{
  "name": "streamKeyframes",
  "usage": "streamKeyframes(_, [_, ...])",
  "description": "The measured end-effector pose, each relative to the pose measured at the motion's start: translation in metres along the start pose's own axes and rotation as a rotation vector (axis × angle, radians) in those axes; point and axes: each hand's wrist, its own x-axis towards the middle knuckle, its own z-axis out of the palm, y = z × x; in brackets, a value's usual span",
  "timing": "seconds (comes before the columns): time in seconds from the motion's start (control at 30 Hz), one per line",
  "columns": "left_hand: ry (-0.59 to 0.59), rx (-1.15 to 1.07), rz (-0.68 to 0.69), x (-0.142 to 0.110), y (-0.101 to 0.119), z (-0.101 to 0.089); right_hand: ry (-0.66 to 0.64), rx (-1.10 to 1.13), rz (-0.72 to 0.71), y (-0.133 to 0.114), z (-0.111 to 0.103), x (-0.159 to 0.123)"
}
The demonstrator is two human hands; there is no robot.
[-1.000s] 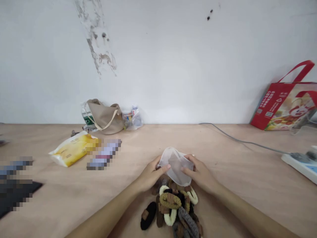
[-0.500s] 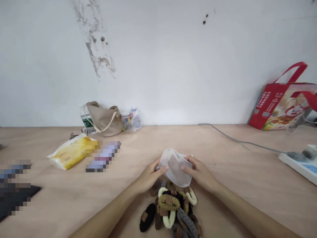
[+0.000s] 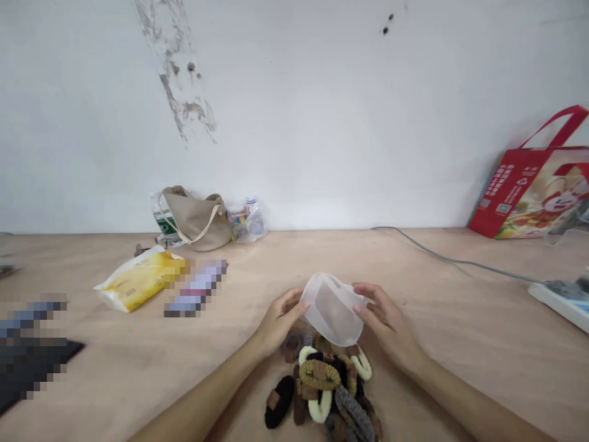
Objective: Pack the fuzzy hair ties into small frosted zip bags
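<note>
A translucent white bag (image 3: 334,310) is stretched between my hands, its mouth spread wide toward me. My left hand (image 3: 283,313) pinches the bag's left edge, thumb on the inside. At the opposite edge, my right hand (image 3: 380,316) grips the rim between thumb and fingers. Just below the bag lies a pile of fuzzy hair ties (image 3: 319,374) in black, cream, brown, olive and grey, several with brown tabs. One black hair tie (image 3: 279,402) sits a little apart on the left. The bag's lower front hangs over the back of the pile.
A yellow tissue pack (image 3: 142,279) and a blurred-out phone-like object (image 3: 197,288) lie at left. Against the wall stand a beige handbag (image 3: 196,218) and a clear plastic bag (image 3: 251,221). At right are a red carrier bag (image 3: 529,190), a grey cable (image 3: 442,259) and a power strip (image 3: 559,307).
The bag's mouth has been pulled rounder and wider as my right hand shifted slightly right. Both hands keep hold of the rim, and the hair ties stay where they were.
</note>
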Motion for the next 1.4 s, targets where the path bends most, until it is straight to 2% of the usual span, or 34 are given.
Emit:
streamKeyframes(0.1, [0.049, 0.019, 0.017, -0.001, 0.000, 0.001, 0.097, -0.048, -0.060, 0.001, -0.010, -0.015])
streamKeyframes(0.17, [0.090, 0.046, 0.035, -0.003, 0.000, 0.002, 0.092, -0.139, -0.128, -0.003, -0.017, -0.029])
streamKeyframes(0.3, [0.165, 0.114, 0.079, -0.006, -0.003, 0.005, -0.124, -0.330, -0.219, -0.015, -0.025, -0.057])
streamKeyframes(0.37, [0.190, 0.148, 0.096, -0.007, -0.004, 0.007, -0.185, -0.377, -0.279, -0.021, -0.026, -0.067])
streamKeyframes(0.47, [0.226, 0.185, 0.139, -0.009, -0.005, 0.008, -0.218, -0.364, -0.434, -0.026, -0.026, -0.071])
streamKeyframes(0.53, [0.247, 0.205, 0.165, -0.010, -0.005, 0.008, -0.351, -0.302, -0.518, -0.029, -0.028, -0.071])
streamKeyframes(0.6, [0.257, 0.212, 0.181, -0.011, -0.005, 0.007, -0.480, -0.288, -0.530, -0.031, -0.030, -0.072])
streamKeyframes(0.63, [0.258, 0.212, 0.188, -0.012, -0.005, 0.006, -0.485, -0.317, -0.515, -0.032, -0.031, -0.073])
streamKeyframes(0.8, [0.264, 0.256, 0.220, -0.016, -0.006, 0.003, -0.312, -0.542, -0.386, -0.026, -0.031, -0.077])
streamKeyframes(0.9, [0.258, 0.297, 0.263, -0.018, -0.006, 0.002, -0.305, -0.648, -0.297, -0.021, -0.027, -0.070])
streamKeyframes(0.97, [0.248, 0.305, 0.283, -0.020, -0.006, 0.001, -0.348, -0.733, -0.330, -0.020, -0.023, -0.065])
streamKeyframes(1.07, [0.236, 0.310, 0.310, -0.024, -0.007, -0.002, -0.393, -0.843, -0.460, -0.020, -0.019, -0.060])
streamKeyframes(1.13, [0.223, 0.323, 0.340, -0.027, -0.007, -0.005, -0.371, -0.874, -0.515, -0.021, -0.018, -0.059])
streamKeyframes(1.23, [0.213, 0.364, 0.365, -0.029, -0.006, -0.006, -0.310, -0.854, -0.503, -0.021, -0.019, -0.060])
streamKeyframes(1.3, [0.236, 0.397, 0.355, -0.029, -0.004, -0.005, -0.281, -0.824, -0.516, -0.021, -0.023, -0.062])
streamKeyframes(1.4, [0.270, 0.415, 0.339, -0.028, -0.002, -0.003, -0.247, -0.800, -0.607, -0.020, -0.029, -0.062])
